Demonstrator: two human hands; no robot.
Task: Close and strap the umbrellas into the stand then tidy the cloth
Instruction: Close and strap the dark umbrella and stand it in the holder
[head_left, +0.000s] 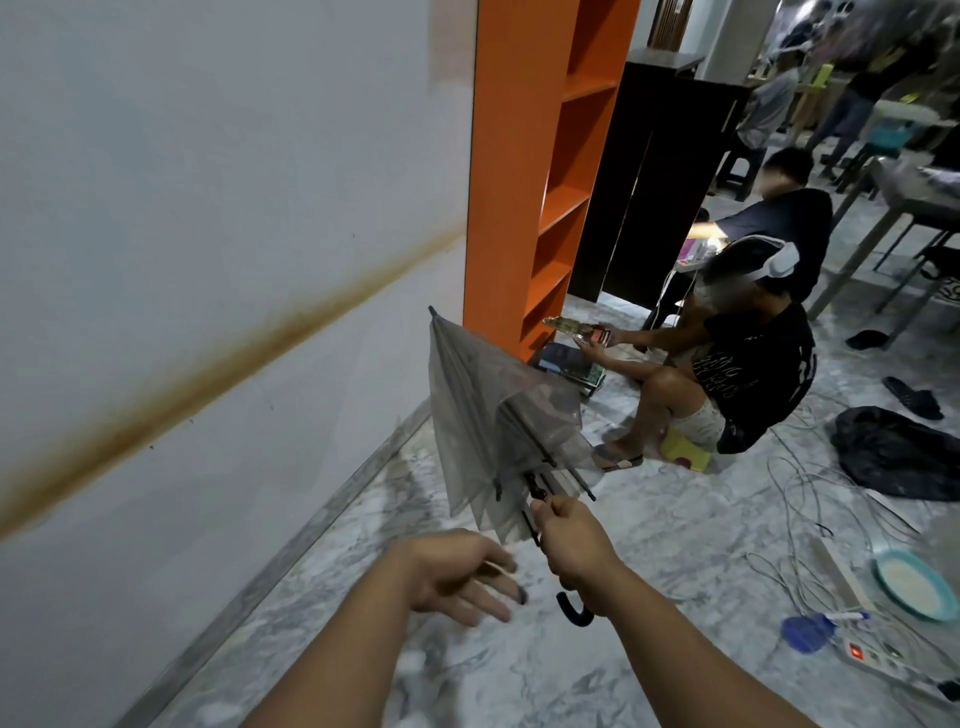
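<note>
A clear, greyish umbrella (483, 421) is folded down, its tip pointing up and away towards the wall. My right hand (571, 540) grips its shaft just above the black hooked handle (574, 610), which sticks out below my fist. My left hand (462, 574) hovers just left of the shaft with fingers spread and relaxed, holding nothing. No stand or cloth is in view.
A white wall runs along the left. An orange shelf unit (545, 171) stands ahead. A person (727, 374) sits on a low stool right behind the umbrella. Cables, a power strip (872, 657), a teal plate (909, 584) and a black bag (898, 452) lie on the marble floor at right.
</note>
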